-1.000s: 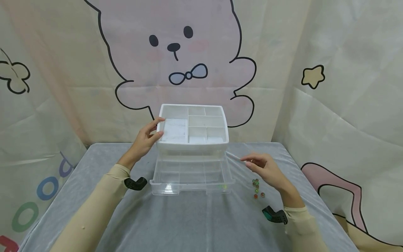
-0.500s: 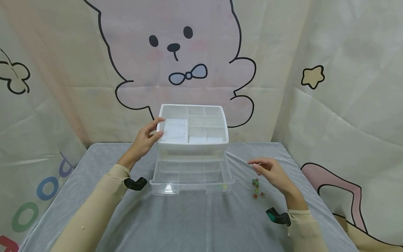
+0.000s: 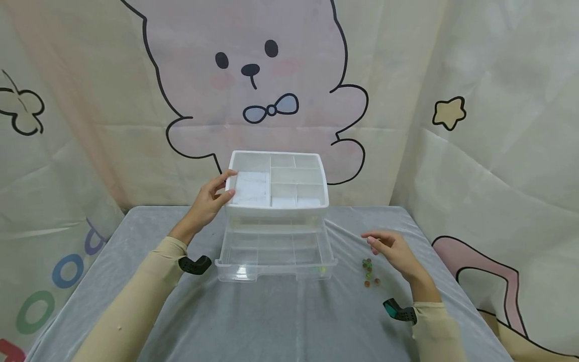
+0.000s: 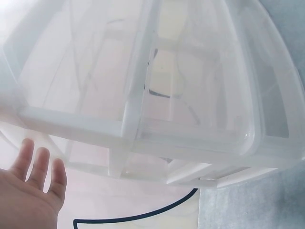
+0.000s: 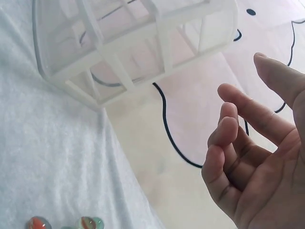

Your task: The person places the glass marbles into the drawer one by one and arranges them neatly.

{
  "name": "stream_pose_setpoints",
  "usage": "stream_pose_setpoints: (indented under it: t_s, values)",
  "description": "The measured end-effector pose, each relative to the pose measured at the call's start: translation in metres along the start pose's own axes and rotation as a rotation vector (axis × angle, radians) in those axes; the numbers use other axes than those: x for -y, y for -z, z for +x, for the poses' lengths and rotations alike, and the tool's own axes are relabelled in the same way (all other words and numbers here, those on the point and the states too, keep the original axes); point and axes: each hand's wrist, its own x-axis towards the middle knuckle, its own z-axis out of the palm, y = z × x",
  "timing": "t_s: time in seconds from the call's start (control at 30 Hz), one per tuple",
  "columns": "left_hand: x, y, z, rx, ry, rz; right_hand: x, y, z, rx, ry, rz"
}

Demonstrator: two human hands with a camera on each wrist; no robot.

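A white-topped plastic drawer organizer (image 3: 277,213) stands at the table's back, its clear lower drawer (image 3: 276,272) pulled out. My left hand (image 3: 205,202) rests its thumb and index fingertip on the top tray's left rim; in the left wrist view its other fingers (image 4: 42,164) are nearly straight beside the clear plastic wall. To the right, my right hand (image 3: 398,254) hovers with loosely bent fingers and nothing between them. Several small glass marbles (image 3: 368,269), green and orange, lie just left of and below it. A yellow-green spot (image 3: 322,270) shows through the drawer's front right.
A grey cloth (image 3: 271,322) covers the table. The organizer's top tray (image 3: 296,174) has several compartments and a white flat piece (image 3: 251,187) at its left. Printed fabric walls (image 3: 402,75) rise behind and at both sides.
My right hand has drawn back to the right, away from the organizer, and now hangs beside the marbles. My left hand and the organizer have stayed put.
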Motion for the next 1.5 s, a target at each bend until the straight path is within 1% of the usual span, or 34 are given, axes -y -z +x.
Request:
stream_pose_setpoints:
  t_s: [0.17, 0.3, 0.47, 0.6, 0.9, 1.1, 1.5]
  values:
    - [-0.001, -0.001, -0.001, 0.001, 0.001, 0.004, -0.020, 0.002, 0.000, -0.004, -0.049, 0.000]
    - [-0.002, -0.002, -0.003, 0.002, 0.001, 0.000, -0.036, 0.004, -0.004, 0.020, -0.077, -0.016]
    - [-0.002, -0.003, -0.003, -0.004, -0.005, -0.006, -0.053, 0.007, -0.008, 0.045, -0.076, -0.006]
    - [-0.002, -0.003, -0.003, -0.002, -0.007, -0.002, -0.066, 0.008, -0.011, 0.065, -0.116, -0.005]
    - [-0.002, -0.003, -0.002, -0.003, -0.003, -0.001, -0.077, 0.012, -0.015, 0.086, -0.205, -0.038]
    - [-0.001, -0.003, -0.003, -0.008, 0.007, 0.002, -0.082, 0.012, -0.015, 0.100, -0.258, -0.082]
    - [-0.002, -0.003, -0.002, -0.008, 0.011, -0.012, -0.094, 0.009, -0.014, 0.077, -0.243, -0.112]
